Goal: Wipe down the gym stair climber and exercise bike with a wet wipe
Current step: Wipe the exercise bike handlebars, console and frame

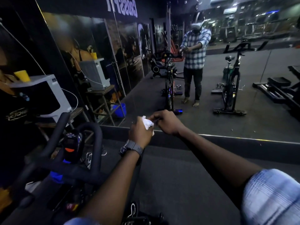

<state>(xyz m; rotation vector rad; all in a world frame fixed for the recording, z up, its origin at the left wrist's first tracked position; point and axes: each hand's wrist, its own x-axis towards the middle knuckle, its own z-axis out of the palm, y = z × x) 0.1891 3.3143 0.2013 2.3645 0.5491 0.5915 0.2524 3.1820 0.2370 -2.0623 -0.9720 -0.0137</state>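
Observation:
A crumpled white wet wipe [148, 123] sits bunched in my left hand [140, 132], whose fingers curl round it. My right hand [167, 122] is close beside it and pinches the wipe's right edge with fingertips. Both hands hover in front of me, to the right of the exercise bike's black handlebars [90, 150]. The bike's small console [73, 144] with an orange button sits between the bars at lower left. A dark strap or bar runs down from under my left hand; what it is I cannot tell.
A large wall mirror [211, 95] ahead reflects me, this bike and a second bike [230, 88]. At left stand a white appliance [48, 96] with a yellow cup [22, 75] on a wooden stand and a blue bucket [120, 109]. The floor [186, 184] is dark rubber.

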